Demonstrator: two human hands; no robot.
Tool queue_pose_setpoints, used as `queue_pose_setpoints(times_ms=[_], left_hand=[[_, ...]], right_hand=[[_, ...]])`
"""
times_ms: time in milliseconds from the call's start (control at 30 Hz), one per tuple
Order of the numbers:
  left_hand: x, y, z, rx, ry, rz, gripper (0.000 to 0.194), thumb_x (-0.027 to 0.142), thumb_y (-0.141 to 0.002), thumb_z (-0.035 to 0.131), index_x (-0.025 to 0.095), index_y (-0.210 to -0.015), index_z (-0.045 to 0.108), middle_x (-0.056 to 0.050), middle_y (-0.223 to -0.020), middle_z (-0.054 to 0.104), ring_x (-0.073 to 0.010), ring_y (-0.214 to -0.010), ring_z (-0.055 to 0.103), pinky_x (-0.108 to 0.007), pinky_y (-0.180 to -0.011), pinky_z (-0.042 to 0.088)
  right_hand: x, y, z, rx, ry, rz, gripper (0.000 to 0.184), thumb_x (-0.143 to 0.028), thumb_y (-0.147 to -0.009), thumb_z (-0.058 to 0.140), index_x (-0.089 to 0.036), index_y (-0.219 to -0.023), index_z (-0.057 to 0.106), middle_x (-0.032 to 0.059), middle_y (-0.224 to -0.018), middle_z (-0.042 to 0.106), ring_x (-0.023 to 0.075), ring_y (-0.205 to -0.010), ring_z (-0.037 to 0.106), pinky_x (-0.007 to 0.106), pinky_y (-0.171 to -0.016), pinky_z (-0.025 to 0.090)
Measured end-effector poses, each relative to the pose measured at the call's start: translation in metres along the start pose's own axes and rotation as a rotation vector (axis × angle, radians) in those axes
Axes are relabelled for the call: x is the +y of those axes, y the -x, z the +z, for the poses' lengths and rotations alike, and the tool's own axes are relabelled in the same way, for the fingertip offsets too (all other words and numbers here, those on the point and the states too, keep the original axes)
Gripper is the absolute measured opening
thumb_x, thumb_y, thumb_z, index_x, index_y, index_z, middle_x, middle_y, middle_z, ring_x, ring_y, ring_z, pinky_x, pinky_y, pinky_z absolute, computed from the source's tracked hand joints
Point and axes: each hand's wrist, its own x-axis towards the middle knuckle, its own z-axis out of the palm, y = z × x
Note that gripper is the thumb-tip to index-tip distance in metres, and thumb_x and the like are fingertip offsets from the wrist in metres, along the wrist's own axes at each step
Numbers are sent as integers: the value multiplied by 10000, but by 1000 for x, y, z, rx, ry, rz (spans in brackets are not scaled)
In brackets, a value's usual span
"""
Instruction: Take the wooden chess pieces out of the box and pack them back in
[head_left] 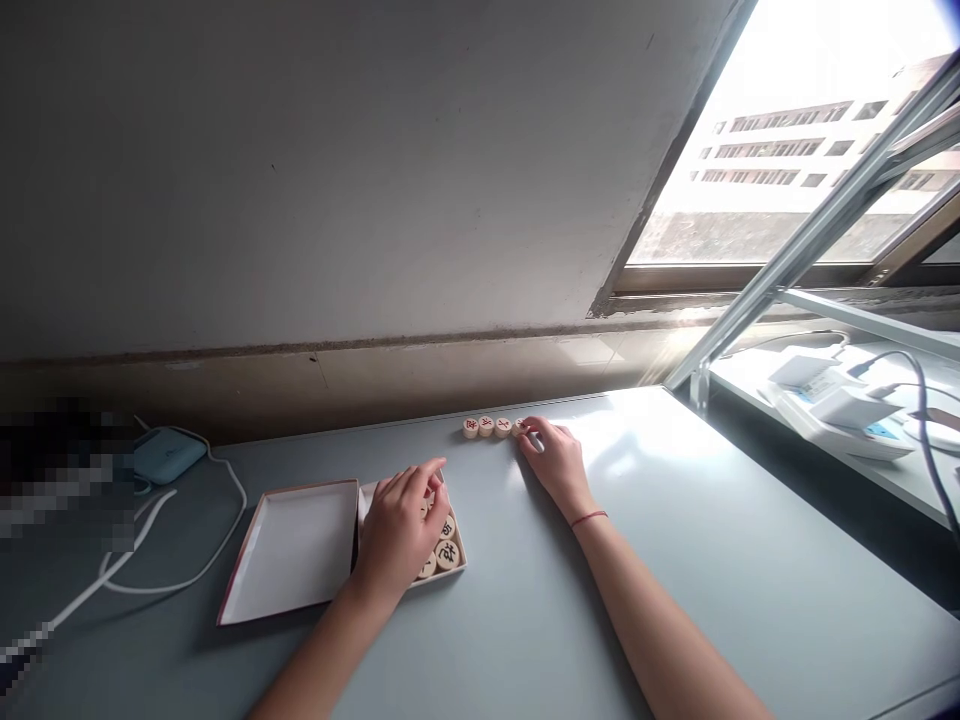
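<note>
My right hand (553, 458) is closed on the rightmost xiangqi piece (519, 427) of a short row at the back of the desk, and the fingers cover part of it. To its left stand several round wooden xiangqi pieces (486, 427) with red characters, side by side. My left hand (405, 520) hovers over a shallow box (463, 560), fingers loosely bent and apart. Inside that box lie xiangqi pieces (448, 555) with dark characters, partly hidden beneath the hand. The box's lid (300, 550) lies just left, white inside up.
A white cable (225, 470) curls on the grey desk (510, 640) at the left, near a blue case (169, 455). A wall runs along the back. On the right, a metal frame (750, 280) rises beside a lower white shelf holding white devices (840, 415) and cables.
</note>
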Motion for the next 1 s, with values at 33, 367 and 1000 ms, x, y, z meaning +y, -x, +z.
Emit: queue_pose_setpoints(times_ms=[33, 367, 1000], left_hand=[[0, 0, 0, -1, 0, -3, 227, 179, -898, 428, 205, -1077, 565, 15, -767, 675, -141, -687, 633, -293, -730, 464], [-1, -1, -4, -10, -22, -36, 205, 202, -893, 451, 213, -1047, 586, 14, -784, 692, -142, -672, 650, -301, -736, 454], [-49, 16, -40, -53, -128, -81, 218, 253, -888, 427, 201, -974, 621, -25, -827, 703, -177, -753, 661, -310, -733, 485]], right_hand=[[0, 0, 0, 1, -12, 2, 155, -272, -807, 517, -256, -927, 613, 20, -868, 707, 229, -870, 591, 335, -753, 427], [2, 1, 1, -3, -50, -35, 168, -275, -819, 494, -257, -942, 607, 26, -910, 707, 219, -864, 598, 329, -759, 431], [-15, 1, 4, 23, 49, 40, 208, -425, -840, 545, -240, -930, 576, 34, -889, 703, 242, -860, 584, 332, -736, 360]])
